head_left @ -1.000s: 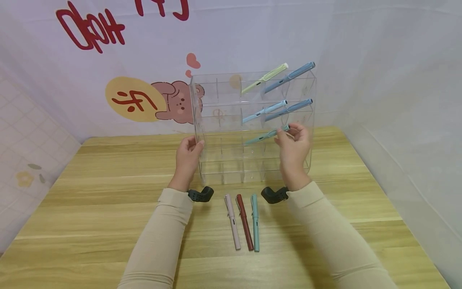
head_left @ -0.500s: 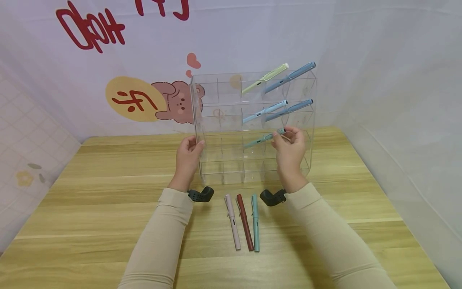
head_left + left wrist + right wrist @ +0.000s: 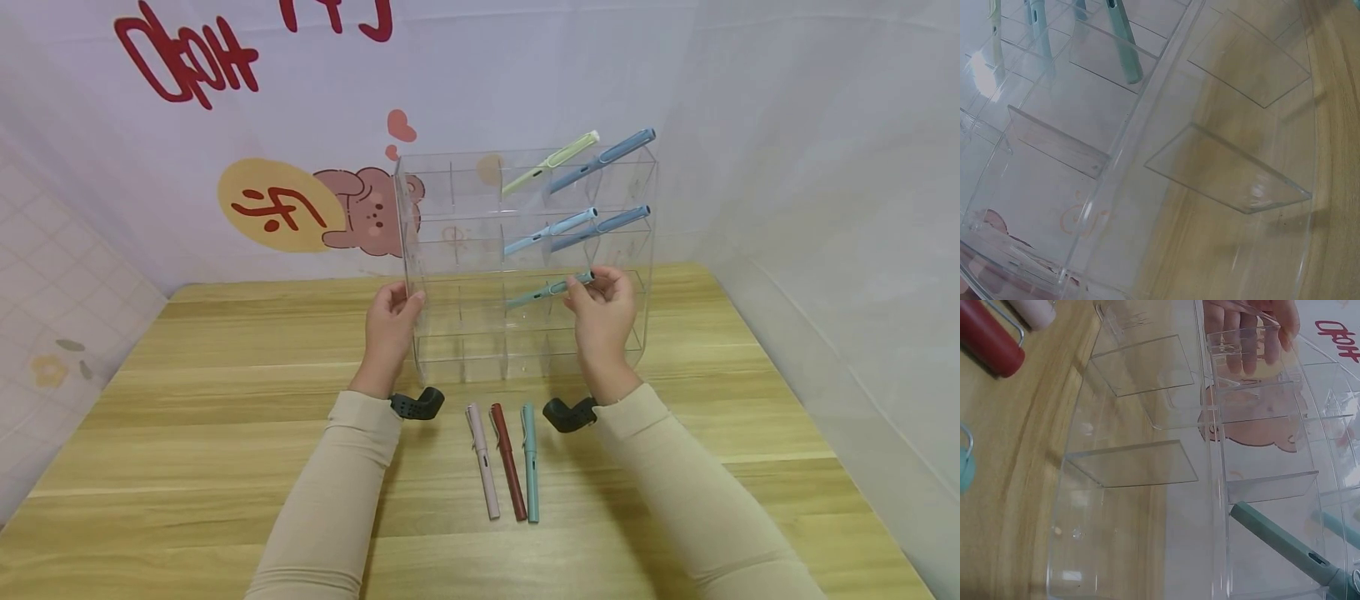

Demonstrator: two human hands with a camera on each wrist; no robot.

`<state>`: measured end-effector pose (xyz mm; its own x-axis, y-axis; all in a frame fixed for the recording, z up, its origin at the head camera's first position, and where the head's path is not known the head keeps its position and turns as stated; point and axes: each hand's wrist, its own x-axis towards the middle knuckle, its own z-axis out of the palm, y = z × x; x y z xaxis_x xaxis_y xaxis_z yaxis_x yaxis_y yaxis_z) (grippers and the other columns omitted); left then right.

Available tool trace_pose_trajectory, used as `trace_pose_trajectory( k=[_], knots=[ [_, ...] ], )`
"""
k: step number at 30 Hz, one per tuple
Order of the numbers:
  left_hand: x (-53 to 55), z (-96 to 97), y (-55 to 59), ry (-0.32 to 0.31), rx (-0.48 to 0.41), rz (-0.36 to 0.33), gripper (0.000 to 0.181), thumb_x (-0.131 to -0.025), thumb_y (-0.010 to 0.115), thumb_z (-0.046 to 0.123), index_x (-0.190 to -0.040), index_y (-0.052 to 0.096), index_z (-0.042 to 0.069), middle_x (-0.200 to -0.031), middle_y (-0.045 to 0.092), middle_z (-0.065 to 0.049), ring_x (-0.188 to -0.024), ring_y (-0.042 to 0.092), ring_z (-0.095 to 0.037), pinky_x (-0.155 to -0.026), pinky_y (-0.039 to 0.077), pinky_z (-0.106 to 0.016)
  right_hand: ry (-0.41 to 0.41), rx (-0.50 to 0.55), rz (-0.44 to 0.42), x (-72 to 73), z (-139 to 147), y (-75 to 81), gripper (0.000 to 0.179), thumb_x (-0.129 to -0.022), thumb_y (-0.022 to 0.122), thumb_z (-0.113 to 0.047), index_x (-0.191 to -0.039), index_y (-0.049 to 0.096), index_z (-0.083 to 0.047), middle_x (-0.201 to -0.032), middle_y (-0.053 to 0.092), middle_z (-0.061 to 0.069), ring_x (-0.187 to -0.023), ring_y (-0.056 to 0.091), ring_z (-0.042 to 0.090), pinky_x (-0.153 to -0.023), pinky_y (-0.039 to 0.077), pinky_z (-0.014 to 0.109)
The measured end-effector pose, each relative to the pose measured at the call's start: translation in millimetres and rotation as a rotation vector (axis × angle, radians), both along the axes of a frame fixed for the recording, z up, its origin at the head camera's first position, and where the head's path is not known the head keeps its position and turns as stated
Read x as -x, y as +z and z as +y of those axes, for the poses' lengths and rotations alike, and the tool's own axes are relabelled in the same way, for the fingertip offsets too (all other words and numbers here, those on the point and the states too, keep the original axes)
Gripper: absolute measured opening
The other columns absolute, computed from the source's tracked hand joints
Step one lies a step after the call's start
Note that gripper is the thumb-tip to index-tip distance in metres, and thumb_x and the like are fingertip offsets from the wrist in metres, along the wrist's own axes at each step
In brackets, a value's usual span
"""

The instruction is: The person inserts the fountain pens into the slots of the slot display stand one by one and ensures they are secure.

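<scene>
A clear acrylic pen rack (image 3: 461, 348) with several tiers of compartments stands upright on the table. Its left side edge is gripped by my left hand (image 3: 388, 337), thumb in front and fingers behind. On the third tier down, my right hand (image 3: 606, 325) pinches the capped end of a green pen (image 3: 536, 296), whose other end slants down to the left into a compartment. In the right wrist view the green pen's barrel (image 3: 1285, 540) lies inside the clear walls. The left wrist view shows that pen's lower end (image 3: 1127, 56) near a divider.
Above it in the rack lean a yellow-green pen (image 3: 551, 167), a light blue pen (image 3: 551, 232) and two darker blue pens, one a blue pen (image 3: 603, 161) at top right. A pink pen (image 3: 485, 467), red pen (image 3: 510, 467) and turquoise pen (image 3: 531, 467) lie before the rack.
My right hand has come down and slightly left with the green pen, which now sits lower in its compartment. The left hand and the rack stay in place.
</scene>
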<state>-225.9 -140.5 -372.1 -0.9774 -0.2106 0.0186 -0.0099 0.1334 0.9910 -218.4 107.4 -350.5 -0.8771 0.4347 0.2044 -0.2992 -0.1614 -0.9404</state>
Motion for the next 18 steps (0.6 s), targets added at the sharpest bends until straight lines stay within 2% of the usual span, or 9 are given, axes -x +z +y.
trace_pose_trajectory(
  k=[6,12,18],
  knots=[
    [0.2,-0.3,-0.3,-0.002,-0.001,0.002,0.041,-0.096,0.059,0.025,-0.130,0.050,0.002,-0.128,0.054,-0.014,-0.119,0.053,-0.023,-0.100,0.042,-0.041,0.004,-0.002,0.013,-2.1,0.0,-1.7,0.037,-0.088,0.062,0.006,-0.120,0.044,0.011,-0.094,0.053,0.003,-0.078,0.057,0.012,-0.068,0.053,0.021],
    [-0.3,-0.4,0.1,-0.007,0.000,0.000,0.042,-0.096,0.058,0.026,-0.130,0.050,0.002,-0.128,0.054,-0.014,-0.119,0.053,-0.023,-0.100,0.041,-0.041,-0.013,-0.009,0.015,-2.8,-0.2,-3.5,0.030,-0.088,0.062,0.007,-0.114,0.047,0.005,-0.093,0.054,0.002,-0.079,0.058,0.012,-0.069,0.053,0.021],
    [-0.3,-0.3,0.3,-0.002,0.006,-0.006,0.042,-0.096,0.058,0.025,-0.130,0.050,0.003,-0.128,0.054,-0.013,-0.120,0.053,-0.023,-0.100,0.042,-0.041,-0.016,-0.010,0.015,-4.5,0.0,-4.5,0.030,-0.087,0.062,0.008,-0.113,0.048,0.005,-0.095,0.055,0.003,-0.082,0.059,0.012,-0.069,0.053,0.021]
  ],
)
